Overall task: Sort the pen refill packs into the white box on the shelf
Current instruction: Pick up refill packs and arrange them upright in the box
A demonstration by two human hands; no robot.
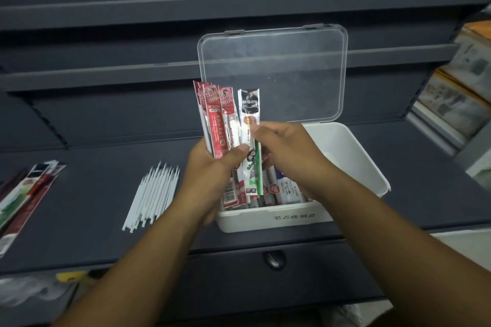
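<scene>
The refill packs [218,119] I saw were glossy, crinkly plastic film. The white box [342,151] looked smooth, matt plastic, its lid [273,71] clear and shiny. The shelf [101,220] read as dark, matt metal; the loose refills [154,194] on the left were smooth white plastic.

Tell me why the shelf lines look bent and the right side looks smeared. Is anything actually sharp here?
Head view: the wide lens bows the shelf rails. Head view: the stacked packages at the right edge are blurred. Head view: the clear lid carries a pale sheen. Head view: sharpest are the red packs the left hand grips and the silver pack the right hand pinches.
</scene>
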